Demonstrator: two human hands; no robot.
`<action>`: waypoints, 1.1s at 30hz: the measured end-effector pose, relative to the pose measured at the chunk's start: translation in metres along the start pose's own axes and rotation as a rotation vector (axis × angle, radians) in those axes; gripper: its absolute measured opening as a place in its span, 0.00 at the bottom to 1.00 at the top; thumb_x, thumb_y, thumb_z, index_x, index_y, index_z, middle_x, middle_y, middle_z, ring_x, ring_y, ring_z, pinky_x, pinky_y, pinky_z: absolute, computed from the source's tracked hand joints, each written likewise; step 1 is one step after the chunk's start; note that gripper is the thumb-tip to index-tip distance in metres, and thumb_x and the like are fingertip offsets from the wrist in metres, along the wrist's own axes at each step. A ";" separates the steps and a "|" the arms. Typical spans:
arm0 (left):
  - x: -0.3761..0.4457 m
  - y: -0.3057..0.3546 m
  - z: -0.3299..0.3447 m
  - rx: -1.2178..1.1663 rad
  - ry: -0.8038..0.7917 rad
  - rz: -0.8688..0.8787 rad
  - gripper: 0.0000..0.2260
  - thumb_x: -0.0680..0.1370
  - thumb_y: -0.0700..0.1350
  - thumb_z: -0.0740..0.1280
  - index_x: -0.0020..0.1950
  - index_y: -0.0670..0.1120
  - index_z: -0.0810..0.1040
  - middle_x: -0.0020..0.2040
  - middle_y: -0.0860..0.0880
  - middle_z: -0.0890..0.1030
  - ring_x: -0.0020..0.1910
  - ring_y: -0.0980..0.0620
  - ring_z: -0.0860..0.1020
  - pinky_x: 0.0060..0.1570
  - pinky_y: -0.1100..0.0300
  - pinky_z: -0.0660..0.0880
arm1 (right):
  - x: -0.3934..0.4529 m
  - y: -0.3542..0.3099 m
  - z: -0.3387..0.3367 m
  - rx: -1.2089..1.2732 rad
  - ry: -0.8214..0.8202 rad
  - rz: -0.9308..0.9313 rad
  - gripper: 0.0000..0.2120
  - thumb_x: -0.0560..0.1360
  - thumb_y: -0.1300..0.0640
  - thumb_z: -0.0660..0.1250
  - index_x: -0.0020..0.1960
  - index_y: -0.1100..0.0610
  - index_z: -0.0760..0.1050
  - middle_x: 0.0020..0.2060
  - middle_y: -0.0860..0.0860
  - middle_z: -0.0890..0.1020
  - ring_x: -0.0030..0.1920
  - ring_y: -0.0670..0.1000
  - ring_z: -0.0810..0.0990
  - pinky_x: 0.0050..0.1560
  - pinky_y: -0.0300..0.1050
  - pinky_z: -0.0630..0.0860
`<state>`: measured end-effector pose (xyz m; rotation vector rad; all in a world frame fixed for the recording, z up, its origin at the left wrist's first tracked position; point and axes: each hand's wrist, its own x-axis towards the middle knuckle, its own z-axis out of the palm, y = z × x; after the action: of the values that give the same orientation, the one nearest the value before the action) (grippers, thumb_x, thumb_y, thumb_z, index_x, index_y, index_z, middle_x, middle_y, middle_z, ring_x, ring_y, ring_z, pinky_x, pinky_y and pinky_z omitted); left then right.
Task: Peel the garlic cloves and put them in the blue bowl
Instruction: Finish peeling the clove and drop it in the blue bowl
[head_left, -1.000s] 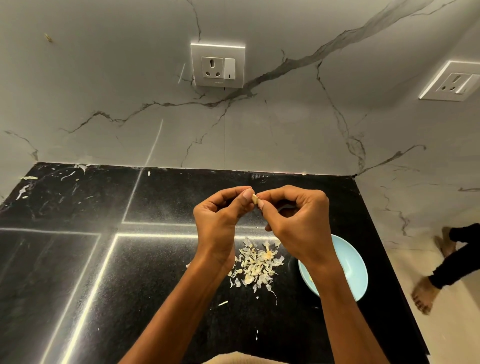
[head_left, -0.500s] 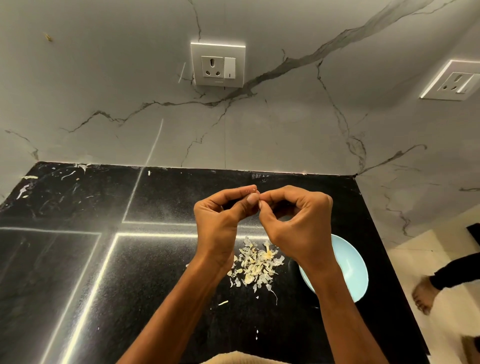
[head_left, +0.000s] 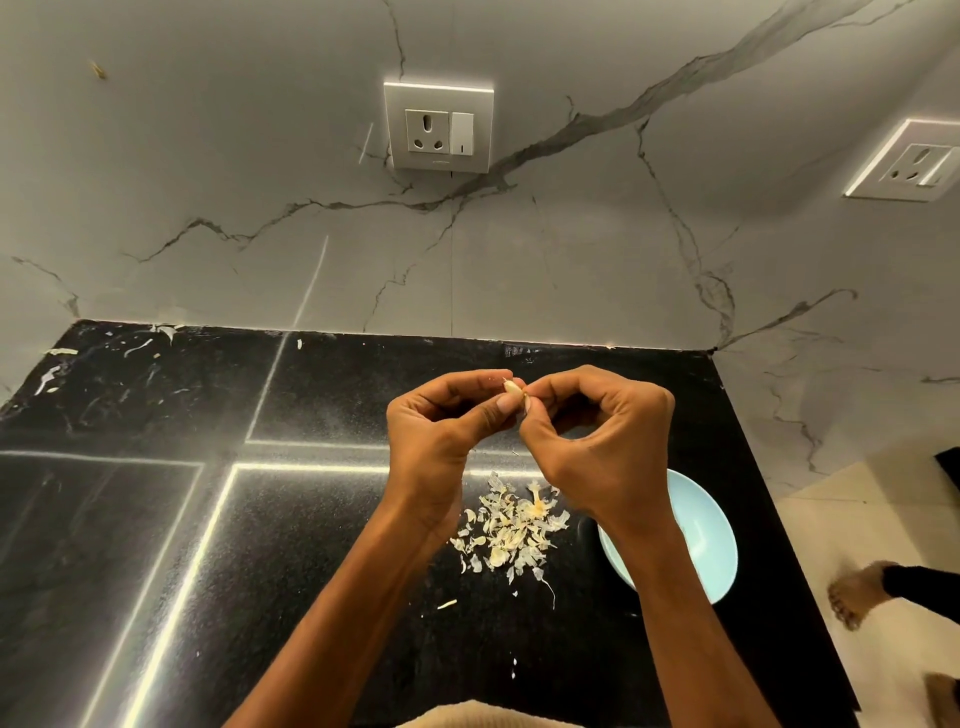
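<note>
Both the left hand (head_left: 441, 436) and right hand (head_left: 602, 441) pinch one garlic clove (head_left: 514, 387) above the black counter (head_left: 311, 519).

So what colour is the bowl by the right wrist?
Light blue; the bowl shows in the head view.

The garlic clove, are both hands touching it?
Touching. The head view shows the left hand and right hand both pinching the garlic clove at their fingertips.

A home kitchen: black countertop (head_left: 156, 519), marble backsplash (head_left: 571, 260) (wall sockets (head_left: 439, 127)).
</note>
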<state>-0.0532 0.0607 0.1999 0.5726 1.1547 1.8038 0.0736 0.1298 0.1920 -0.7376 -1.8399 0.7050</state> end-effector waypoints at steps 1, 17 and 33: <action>0.000 0.001 0.000 -0.009 -0.012 -0.006 0.12 0.65 0.37 0.75 0.47 0.41 0.84 0.44 0.42 0.86 0.47 0.45 0.85 0.48 0.56 0.82 | 0.000 0.000 0.000 0.008 0.001 0.009 0.04 0.71 0.60 0.76 0.44 0.60 0.85 0.37 0.47 0.85 0.35 0.44 0.84 0.38 0.32 0.80; 0.003 0.000 -0.006 -0.101 -0.100 -0.097 0.08 0.68 0.35 0.71 0.45 0.44 0.86 0.45 0.44 0.85 0.45 0.51 0.83 0.45 0.61 0.80 | 0.000 0.009 -0.007 0.075 -0.027 0.209 0.01 0.74 0.60 0.75 0.44 0.58 0.85 0.36 0.47 0.86 0.35 0.52 0.85 0.35 0.52 0.85; 0.006 -0.008 -0.003 -0.119 -0.035 -0.209 0.11 0.69 0.39 0.71 0.51 0.42 0.82 0.44 0.47 0.84 0.42 0.52 0.82 0.42 0.62 0.81 | 0.001 0.012 -0.004 -0.055 -0.135 0.284 0.07 0.72 0.58 0.79 0.40 0.55 0.82 0.33 0.45 0.82 0.34 0.47 0.82 0.35 0.41 0.82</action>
<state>-0.0551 0.0655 0.1913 0.3971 1.0353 1.6633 0.0795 0.1386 0.1851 -1.0221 -1.9020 0.9070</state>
